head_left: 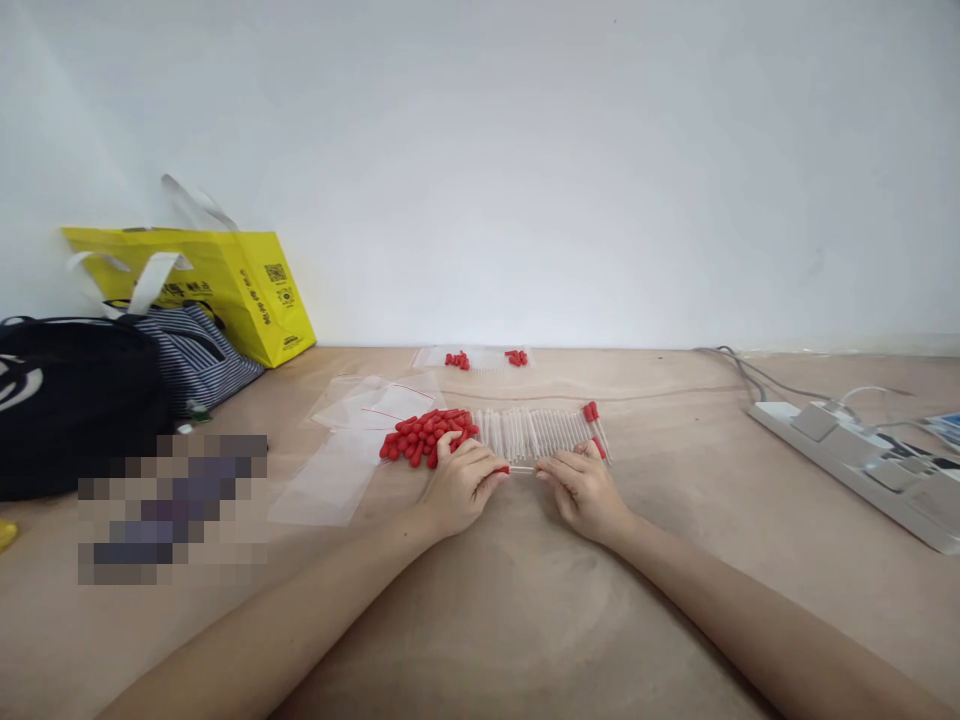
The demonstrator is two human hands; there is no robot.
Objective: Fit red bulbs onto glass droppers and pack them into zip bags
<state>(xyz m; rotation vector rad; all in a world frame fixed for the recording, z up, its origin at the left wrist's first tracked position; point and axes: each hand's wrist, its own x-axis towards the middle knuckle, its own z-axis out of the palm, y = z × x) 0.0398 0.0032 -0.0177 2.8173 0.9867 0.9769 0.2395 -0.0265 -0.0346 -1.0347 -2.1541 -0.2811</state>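
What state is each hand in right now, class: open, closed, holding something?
Left hand: closed, holding a red cap.
Right hand: closed, holding a pale stick.

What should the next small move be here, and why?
Probably press the cap and stick gently together: the left hand pinches the cap, the right hand holds the stick, and the two line up end to end. Fingers hide whether the cap is fully seated. Red-capped sticks at the row's right end suggest this fit.
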